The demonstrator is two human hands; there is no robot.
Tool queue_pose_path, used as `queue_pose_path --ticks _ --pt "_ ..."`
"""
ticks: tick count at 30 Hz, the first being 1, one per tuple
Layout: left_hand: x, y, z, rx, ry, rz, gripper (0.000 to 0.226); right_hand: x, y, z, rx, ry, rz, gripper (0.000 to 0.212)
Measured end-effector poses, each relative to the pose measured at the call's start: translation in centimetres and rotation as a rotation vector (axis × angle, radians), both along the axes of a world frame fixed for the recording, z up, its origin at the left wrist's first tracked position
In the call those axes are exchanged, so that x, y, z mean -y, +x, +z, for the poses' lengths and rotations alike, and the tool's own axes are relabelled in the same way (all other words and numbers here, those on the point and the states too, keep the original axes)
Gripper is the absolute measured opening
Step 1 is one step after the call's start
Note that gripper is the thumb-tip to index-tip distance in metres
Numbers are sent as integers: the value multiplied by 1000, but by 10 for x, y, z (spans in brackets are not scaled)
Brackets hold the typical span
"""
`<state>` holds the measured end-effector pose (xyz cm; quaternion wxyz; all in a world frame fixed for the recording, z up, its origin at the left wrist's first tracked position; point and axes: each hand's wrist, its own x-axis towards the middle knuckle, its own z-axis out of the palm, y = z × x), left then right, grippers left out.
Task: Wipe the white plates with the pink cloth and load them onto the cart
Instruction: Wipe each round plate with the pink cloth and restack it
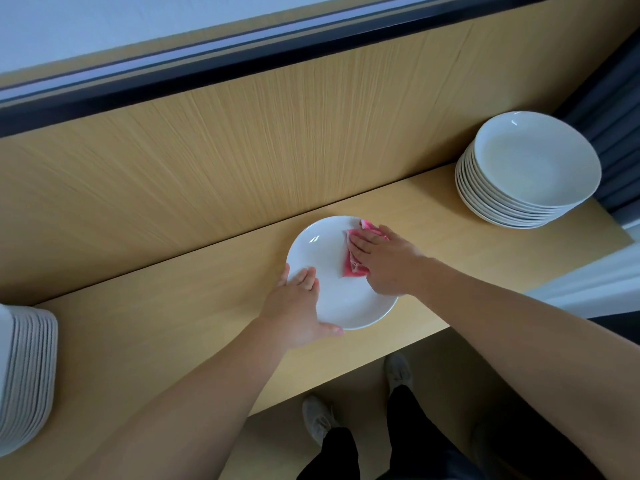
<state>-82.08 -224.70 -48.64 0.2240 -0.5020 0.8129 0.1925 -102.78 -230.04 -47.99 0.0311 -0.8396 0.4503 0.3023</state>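
Pink cloth [351, 264], seemingly folded, in white plate [334, 301] under right hand [385, 262]

Plate [320, 249] on counter [173, 323] between left stack [31, 368] — plates, seemingly — and right stack [533, 168].

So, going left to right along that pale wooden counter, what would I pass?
Tall stack of white plates at the left edge → left hand resting on a rim → single round white plate → folded pink cloth → right hand pressing it → stack of deeper white plates, far right.
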Motion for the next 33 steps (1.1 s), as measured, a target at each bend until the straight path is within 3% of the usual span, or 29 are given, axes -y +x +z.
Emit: queue_pose_path --ticks 11,19,24,27,29,33 --pt "-1 -2 3 26 -25 -21 112 -52 -18 31 -76 184 84 79" --pt "-2 -4 6 59 -32 -25 110 -71 -14 31 29 120 122 40" --pt "-1 -2 5 65 -33 -28 108 -77 -15 35 409 214 -182 33" --pt "-3 -7 10 92 -37 -39 108 -81 -32 37 624 180 -347 22" --pt "-8 -13 12 77 -28 6 107 -83 -44 46 718 157 -410 26" --pt "-26 -35 15 -35 -57 28 80 -79 -73 60 867 109 -514 28"
